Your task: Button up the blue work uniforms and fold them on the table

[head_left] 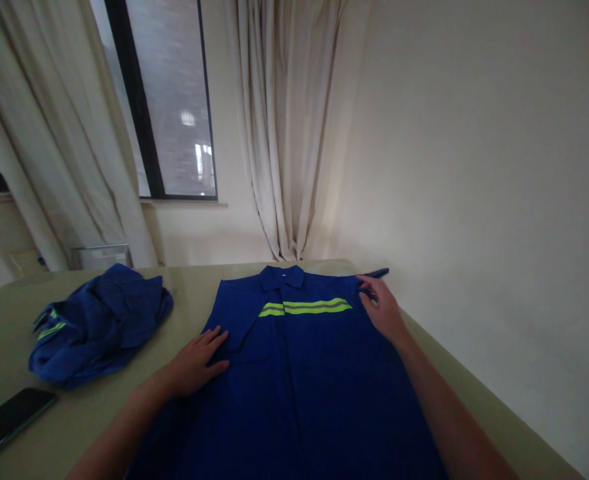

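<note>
Your left hand has its grip wide, lying flat on the jacket at about 9 o'clock from the jacket's middle. Your right hand is up at 2, by the shoulder, fingers curled with a narrow grip; can't tell if there's any cloth in it tbh. The jacket's front side up on the bench, collar at 12, green stripe just below it. Further out, between 9 and 10, you've got a crumpled blue bundle, and your phone is roughly at 9. Curtain hangs at 12, window at 11.
</note>
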Motion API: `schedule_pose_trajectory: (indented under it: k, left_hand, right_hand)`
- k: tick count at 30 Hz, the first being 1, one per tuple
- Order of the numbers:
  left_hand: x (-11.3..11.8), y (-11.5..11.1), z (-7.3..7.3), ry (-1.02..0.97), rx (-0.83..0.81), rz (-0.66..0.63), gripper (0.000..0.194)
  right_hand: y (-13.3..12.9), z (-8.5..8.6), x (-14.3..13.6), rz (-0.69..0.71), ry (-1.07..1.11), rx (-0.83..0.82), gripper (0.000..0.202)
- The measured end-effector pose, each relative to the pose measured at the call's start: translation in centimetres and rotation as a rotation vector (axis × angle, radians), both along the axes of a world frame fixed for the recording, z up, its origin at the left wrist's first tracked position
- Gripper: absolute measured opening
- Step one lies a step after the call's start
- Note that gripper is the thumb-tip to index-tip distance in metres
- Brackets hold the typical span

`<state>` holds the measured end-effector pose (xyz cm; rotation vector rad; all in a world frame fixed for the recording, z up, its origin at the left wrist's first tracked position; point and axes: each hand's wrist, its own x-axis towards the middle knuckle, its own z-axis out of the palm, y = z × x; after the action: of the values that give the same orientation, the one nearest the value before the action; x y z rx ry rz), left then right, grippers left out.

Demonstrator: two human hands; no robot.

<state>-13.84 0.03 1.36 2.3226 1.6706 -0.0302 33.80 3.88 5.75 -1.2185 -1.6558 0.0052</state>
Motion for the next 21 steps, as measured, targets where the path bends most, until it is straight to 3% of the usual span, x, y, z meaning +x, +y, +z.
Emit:
schedule_pose_trajectory:
  k: [2,5,8,12,14,21]
  left_hand:
    - [-0.1,0.0,-0.1,-0.011,0.005,0.002,0.081]
    - [-0.5,0.0,-0.3,-0.028,0.02,0.0,0.08]
    - [-0.7,0.2,-0.5,-0.046,0.039,-0.008,0.08]
    - [0.1,0.4,-1.3,-0.064,0.135,0.041,0.076]
    - [0.9,0.2,-1.9,-0.053,0.196,0.073,0.075]
    - [2.1,-0.4,-4.1,-0.02,0.31,0.107,0.075]
  right_hand:
    - [-0.1,0.4,-2.0,0.126,0.009,-0.04,0.037]
    - [-0.1,-0.4,-3.4,0.028,-0.017,-0.112,0.039]
    - [0.0,-2.5,-3.4,-0.1,-0.184,-0.218,0.047]
    - [0.2,-5.7,-3.0,-0.112,-0.493,-0.464,0.057]
    - [0.5,-6.5,-3.3,-0.114,-0.572,-0.576,0.062]
    - [4.4,-6.6,-5.0,-0.34,-0.538,-0.501,0.07]
